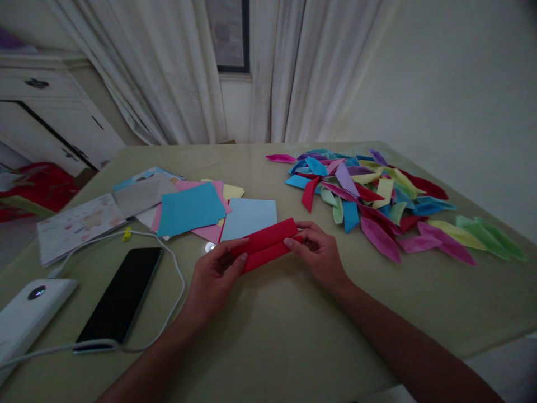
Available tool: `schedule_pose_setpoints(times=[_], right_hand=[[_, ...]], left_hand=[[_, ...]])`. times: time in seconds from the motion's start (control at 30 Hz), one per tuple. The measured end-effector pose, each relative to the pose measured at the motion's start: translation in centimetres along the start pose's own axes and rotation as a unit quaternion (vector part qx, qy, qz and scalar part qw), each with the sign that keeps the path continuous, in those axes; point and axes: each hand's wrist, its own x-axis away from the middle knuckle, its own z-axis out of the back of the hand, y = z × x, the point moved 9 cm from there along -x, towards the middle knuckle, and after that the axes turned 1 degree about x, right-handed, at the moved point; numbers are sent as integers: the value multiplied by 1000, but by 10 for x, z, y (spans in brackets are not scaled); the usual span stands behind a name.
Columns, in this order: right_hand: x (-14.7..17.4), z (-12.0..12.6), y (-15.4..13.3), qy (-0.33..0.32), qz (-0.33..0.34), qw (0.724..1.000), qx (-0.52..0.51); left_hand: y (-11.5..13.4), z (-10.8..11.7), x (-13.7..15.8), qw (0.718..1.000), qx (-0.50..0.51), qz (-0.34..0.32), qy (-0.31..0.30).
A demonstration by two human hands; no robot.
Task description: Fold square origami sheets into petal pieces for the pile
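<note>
A red sheet of folding paper (268, 242), creased lengthwise into a long narrow strip, is held between both hands above the table. My left hand (218, 268) pinches its left end, thumb in front. At the right end, my right hand (316, 249) grips it with thumb and fingers. Just behind the strip lie flat paper squares: a light blue one (251, 215), a darker blue one (192, 210) and pink ones (220, 193) under it. Over to the right is a heap of folded paper pieces (346, 182) in many colours.
On the left of the table (268, 347) lie a black phone (121, 296), a white power bank (31, 313) with a white cable (178, 268), and a printed booklet (79, 224). Several green folded pieces (489, 238) sit near the right edge. Curtains (168, 67) hang behind.
</note>
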Motion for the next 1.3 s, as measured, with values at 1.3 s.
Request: schedule_pose_setpoints(times=[1.3], right_hand=[[13, -37, 1, -167, -66, 978, -105]], left_hand=[[-12, -51, 34, 952, 44, 149, -263]])
